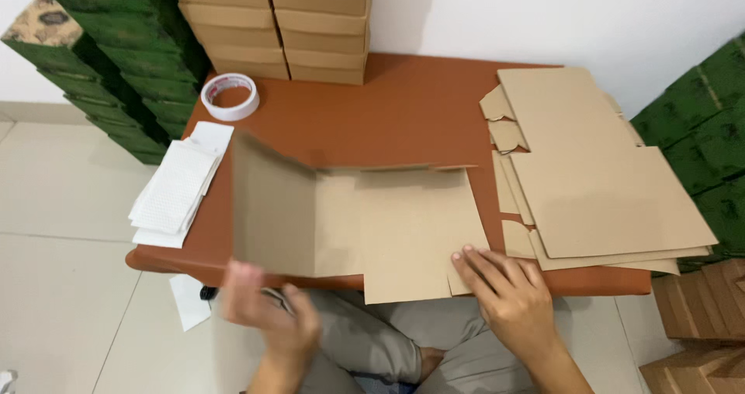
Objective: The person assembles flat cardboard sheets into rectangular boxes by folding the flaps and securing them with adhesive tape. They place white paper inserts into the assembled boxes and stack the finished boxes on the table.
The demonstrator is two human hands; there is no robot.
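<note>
A flat die-cut box blank (pixel 388 223) of plain brown cardboard, matte and smooth, lies at the near edge of a low table (pixel 403 107) with a reddish-brown, slightly glossy top. The blank's left panel is folded up and stands on its crease, while the middle and right panels lie flat, with small notched tabs along the near edge.

The right hand (pixel 508 297) presses flat on the blank's near right corner, fingers spread and extended, gripping nothing. The left hand (pixel 268 309) is blurred at the base of the raised panel; fingers look curled, but I cannot tell what they grip.

To the right lies a stack (pixel 605 184) of identical blanks with rounded flaps. A tape roll (pixel 230 96), white and ring-shaped, sits far left, near white dimpled sheets (pixel 177 188). Folded boxes (pixel 295 25) are piled at the back against the wall.
</note>
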